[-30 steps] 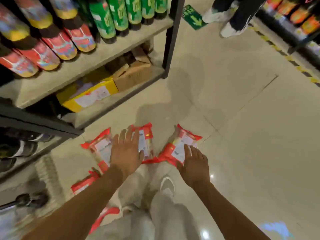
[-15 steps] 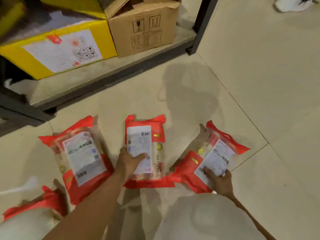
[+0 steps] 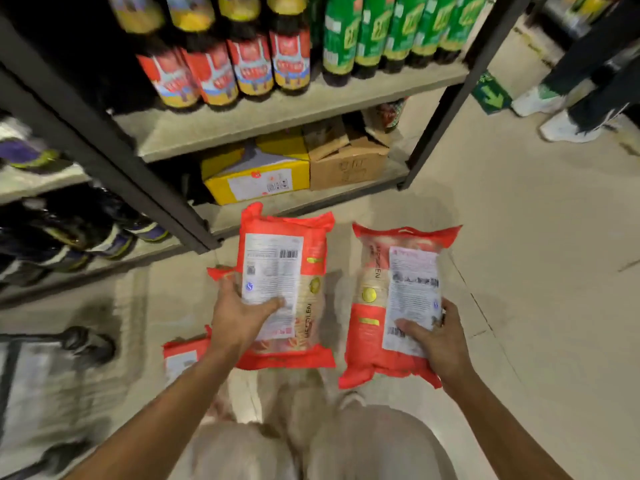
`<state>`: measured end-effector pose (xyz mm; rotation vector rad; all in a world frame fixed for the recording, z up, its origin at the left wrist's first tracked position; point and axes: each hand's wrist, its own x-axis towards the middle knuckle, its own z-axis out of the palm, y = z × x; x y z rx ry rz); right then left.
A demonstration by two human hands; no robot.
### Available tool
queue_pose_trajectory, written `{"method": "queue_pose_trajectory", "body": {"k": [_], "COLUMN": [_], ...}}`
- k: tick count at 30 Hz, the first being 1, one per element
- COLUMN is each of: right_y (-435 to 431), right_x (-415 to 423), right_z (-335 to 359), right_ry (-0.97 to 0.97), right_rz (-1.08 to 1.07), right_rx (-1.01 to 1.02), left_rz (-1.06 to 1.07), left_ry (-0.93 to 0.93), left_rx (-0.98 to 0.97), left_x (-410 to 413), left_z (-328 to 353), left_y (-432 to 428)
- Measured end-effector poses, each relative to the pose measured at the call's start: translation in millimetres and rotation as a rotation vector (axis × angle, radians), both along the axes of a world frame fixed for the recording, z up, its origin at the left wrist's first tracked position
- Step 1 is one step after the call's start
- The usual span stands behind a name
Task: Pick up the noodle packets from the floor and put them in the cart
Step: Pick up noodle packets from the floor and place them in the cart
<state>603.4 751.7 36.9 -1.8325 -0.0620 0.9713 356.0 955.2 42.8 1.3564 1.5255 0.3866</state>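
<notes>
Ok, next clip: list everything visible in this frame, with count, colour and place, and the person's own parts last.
held noodle packets: two, red with white labels, one in each hand.
floor noodle packets: at least two, red, partly hidden behind the left arm and its packet.
red-label bottles: several, upper shelf, left.
green-label bottles: several, upper shelf, right.
yellow box: one, bottom shelf.
brown carton: one, beside the yellow box.
cart: one, dark frame, blurred, lower left.
bystander's shoes: two, white, upper right.
left hand: gripping a packet.
right hand: gripping the other.
</notes>
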Motion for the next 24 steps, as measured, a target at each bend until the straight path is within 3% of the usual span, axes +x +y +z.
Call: {"method": "queue_pose_trajectory", "body": {"k": [6,10,15,19,24], "right_y": [17.9,30.5,26.9,3.6,-43.5], "right_x": [-101.7,-196.4,-344.5,-460.1,-614.8], "right_z": [272.8,405.3,507.1,522.5,532.2], "right_ry": [-0.028,-0.046,-0.065,-0.06,-0.092], "right_rz": [0.17,0.302,0.467,0.582,0.778], "right_rx": [0.12,0.218,0.332,0.426,0.448], "left_rz": [0.174,0.295,0.509,0.637,0.819], "left_ry": [-0.059,-0.093,-0.131,-0.227,-0.136], "left_rx": [0.035,0.175,0.294,0.334,0.371], "left_x": [-142.0,-250.8,-398.5,-510.8,-657.8], "left_z": [298.6,433.5,518.3,544.8,563.7], "left_y": [-28.9,-64.2,-136.6,-203.6,-294.9]}}
